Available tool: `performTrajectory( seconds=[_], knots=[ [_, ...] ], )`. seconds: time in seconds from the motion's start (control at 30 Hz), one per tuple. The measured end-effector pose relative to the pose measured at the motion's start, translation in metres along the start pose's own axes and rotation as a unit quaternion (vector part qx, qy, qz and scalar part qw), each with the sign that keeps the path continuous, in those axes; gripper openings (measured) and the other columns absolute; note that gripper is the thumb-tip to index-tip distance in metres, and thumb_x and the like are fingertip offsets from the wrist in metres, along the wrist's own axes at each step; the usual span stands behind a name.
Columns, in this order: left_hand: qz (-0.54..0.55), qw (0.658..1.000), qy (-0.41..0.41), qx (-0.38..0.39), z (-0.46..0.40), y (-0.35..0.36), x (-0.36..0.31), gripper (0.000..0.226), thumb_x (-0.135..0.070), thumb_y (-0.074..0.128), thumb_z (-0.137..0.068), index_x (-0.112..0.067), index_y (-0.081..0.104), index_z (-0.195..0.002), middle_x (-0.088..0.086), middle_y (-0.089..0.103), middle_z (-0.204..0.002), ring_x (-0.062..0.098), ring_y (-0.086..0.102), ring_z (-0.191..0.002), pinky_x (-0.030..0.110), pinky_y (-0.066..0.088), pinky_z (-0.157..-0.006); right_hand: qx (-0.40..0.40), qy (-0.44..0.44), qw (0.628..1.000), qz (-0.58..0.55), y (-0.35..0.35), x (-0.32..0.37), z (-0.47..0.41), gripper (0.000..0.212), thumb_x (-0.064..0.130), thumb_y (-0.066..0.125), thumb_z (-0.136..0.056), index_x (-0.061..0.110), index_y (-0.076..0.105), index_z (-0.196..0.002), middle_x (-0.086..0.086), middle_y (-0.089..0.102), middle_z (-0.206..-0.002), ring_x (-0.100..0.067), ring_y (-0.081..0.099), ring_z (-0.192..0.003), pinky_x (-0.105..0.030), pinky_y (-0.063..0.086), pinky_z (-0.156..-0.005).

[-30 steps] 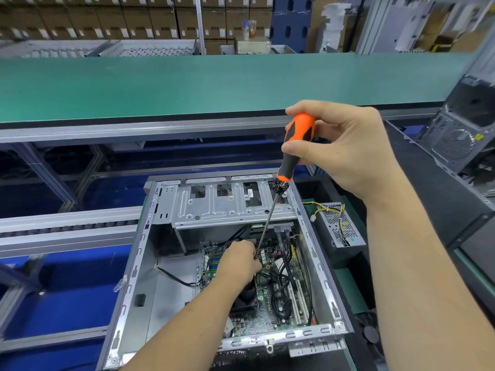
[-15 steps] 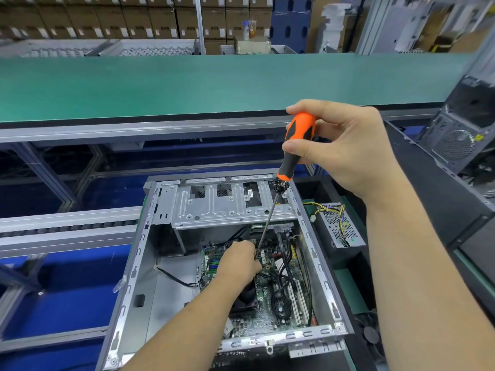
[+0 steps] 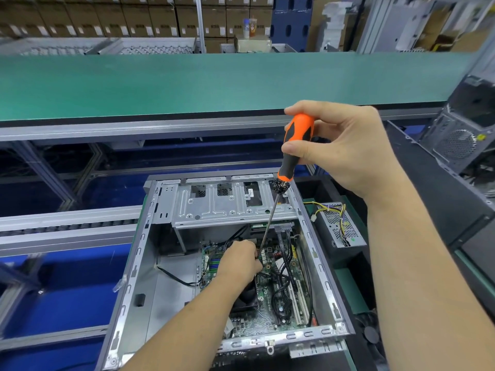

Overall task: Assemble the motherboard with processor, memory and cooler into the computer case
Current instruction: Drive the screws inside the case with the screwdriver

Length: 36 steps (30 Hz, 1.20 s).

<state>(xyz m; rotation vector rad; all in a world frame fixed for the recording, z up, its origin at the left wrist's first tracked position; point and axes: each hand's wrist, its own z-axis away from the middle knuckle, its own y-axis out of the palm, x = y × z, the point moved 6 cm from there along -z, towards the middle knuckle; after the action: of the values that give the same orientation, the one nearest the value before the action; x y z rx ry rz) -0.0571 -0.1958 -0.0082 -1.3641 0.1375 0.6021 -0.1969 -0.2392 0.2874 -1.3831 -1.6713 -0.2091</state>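
Almost nothing has shifted over the last second: the right hand (image 3: 345, 148) holds the orange and black handle of the screwdriver (image 3: 294, 145) in the same raised spot above the far right corner of the computer case (image 3: 139, 263), and the left hand (image 3: 241, 261) stays down inside, fingers curled at the lower end of the thin shaft where it meets the motherboard (image 3: 267, 303). Whether those fingers pinch the shaft, a screw or both cannot be told, because the tip is hidden behind them. From here the likeliest fault, I judge, is a slip: the shaft is long and leans, so a push off its line could skid the tip across the green board and scratch it, or drop the screw among the black cables (image 3: 284, 269) that loop just right of the left hand. A cluster of small dark bits, probably spare screws, clings below the handle and could be shaken loose into the case. The board lies flat on the case floor, towards its right side, with the black cooler fan (image 3: 247, 301) partly under the left forearm and white slots near the right wall.
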Motion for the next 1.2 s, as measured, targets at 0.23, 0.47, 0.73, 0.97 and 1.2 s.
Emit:
performTrajectory(
  seconds=[0.23, 0.47, 0.73, 0.97, 1.2],
  knots=[
    [0.012, 1.0, -0.003, 0.005, -0.001, 0.001, 0.001, 0.017, -0.007, 0.059, -0.081, -0.01, 0.049, -0.066, 0.007, 0.047, -0.066, 0.024, 0.038, -0.06, 0.03, 0.037, -0.055, -0.008, -0.012, 1.0, -0.003, 0.005, -0.003, 0.004, 0.042, 0.012, 0.085, -0.076, 0.027, 0.069, -0.112, -0.016, 0.072, -0.1, -0.038, 0.069, -0.09, -0.046, 0.06, -0.083],
    [0.047, 0.999, -0.011, -0.005, 0.0, 0.0, 0.003, 0.029, -0.004, 0.058, -0.075, -0.013, 0.036, -0.06, 0.008, 0.04, -0.068, 0.023, 0.031, -0.063, 0.029, 0.03, -0.056, -0.029, -0.02, 0.999, -0.033, -0.006, 0.0, 0.002, 0.041, 0.01, 0.083, -0.077, 0.03, 0.069, -0.111, -0.021, 0.069, -0.094, -0.04, 0.066, -0.082, -0.037, 0.064, -0.068],
    [0.07, 0.997, -0.014, -0.005, 0.0, 0.001, 0.005, 0.028, -0.004, 0.061, -0.078, -0.015, 0.043, -0.059, 0.004, 0.049, -0.068, 0.021, 0.038, -0.06, 0.029, 0.036, -0.056, -0.021, -0.009, 1.0, -0.007, -0.003, -0.006, 0.003, 0.04, 0.01, 0.082, -0.079, 0.022, 0.068, -0.115, -0.021, 0.069, -0.096, -0.042, 0.064, -0.084, -0.045, 0.062, -0.077],
    [0.061, 0.998, -0.01, -0.009, -0.001, 0.002, 0.005, 0.028, -0.003, 0.058, -0.073, -0.014, 0.035, -0.061, 0.007, 0.037, -0.07, 0.022, 0.028, -0.064, 0.03, 0.026, -0.057, -0.021, -0.009, 1.0, -0.016, -0.003, -0.003, 0.002, 0.041, 0.009, 0.083, -0.079, 0.023, 0.068, -0.115, -0.022, 0.069, -0.097, -0.043, 0.064, -0.085, -0.04, 0.063, -0.071],
    [0.058, 0.998, -0.014, -0.003, -0.001, 0.002, 0.006, 0.024, -0.003, 0.059, -0.074, -0.012, 0.039, -0.062, 0.007, 0.04, -0.069, 0.022, 0.031, -0.062, 0.029, 0.028, -0.056, -0.012, -0.003, 1.0, -0.014, 0.0, -0.002, 0.002, 0.041, 0.007, 0.083, -0.08, 0.021, 0.067, -0.115, -0.021, 0.069, -0.098, -0.042, 0.065, -0.086, -0.044, 0.062, -0.077]
  ],
)
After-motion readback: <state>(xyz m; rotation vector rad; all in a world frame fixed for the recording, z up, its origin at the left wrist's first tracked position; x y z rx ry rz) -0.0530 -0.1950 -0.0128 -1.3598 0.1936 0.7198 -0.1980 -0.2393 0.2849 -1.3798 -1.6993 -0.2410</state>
